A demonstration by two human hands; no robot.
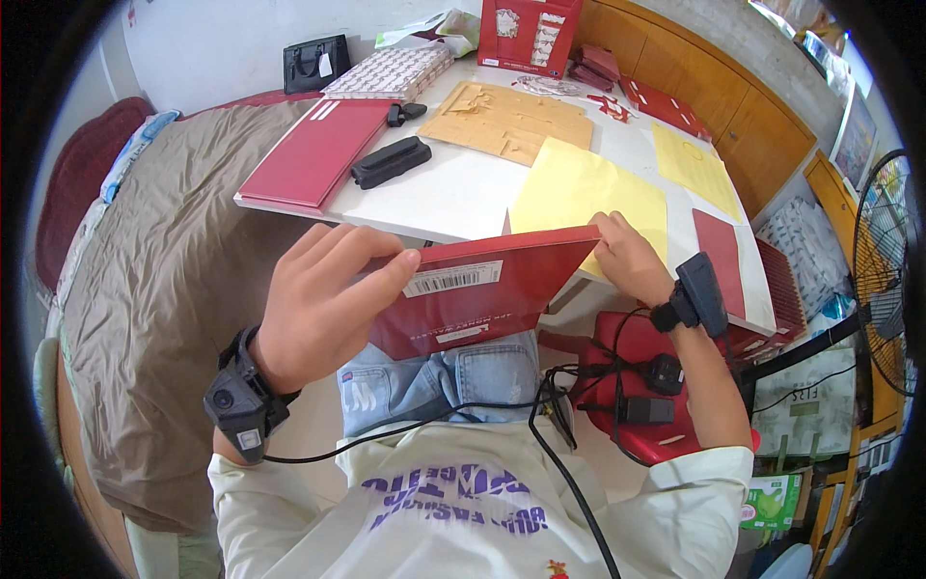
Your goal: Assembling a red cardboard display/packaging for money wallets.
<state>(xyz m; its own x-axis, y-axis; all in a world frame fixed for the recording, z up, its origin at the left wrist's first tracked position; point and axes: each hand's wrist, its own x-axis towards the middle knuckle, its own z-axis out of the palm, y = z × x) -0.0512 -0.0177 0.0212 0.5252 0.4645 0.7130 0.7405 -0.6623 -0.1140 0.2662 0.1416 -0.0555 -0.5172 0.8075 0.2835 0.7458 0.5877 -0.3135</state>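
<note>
A flat red box [540,280] with a white barcode label is held up over my lap, in front of the table's near edge. Its left end is in my left hand [323,299], thumb along the top edge and fingers bent behind it. My right hand [629,259] pinches the upper right corner with curled fingers. Just beyond the box lies a large yellow sheet [598,198] on the white table [463,207]. Past that sheet is a torn-looking brown cardboard piece [506,121].
Left on the table are a dark red folder [309,159], a black pouch [391,162] and a patterned box [386,72]. A red printed box [531,34] stands at the back. Black cables cross my lap to a red stool [666,444]. A fan [883,270] stands at right, a bed [164,289] at left.
</note>
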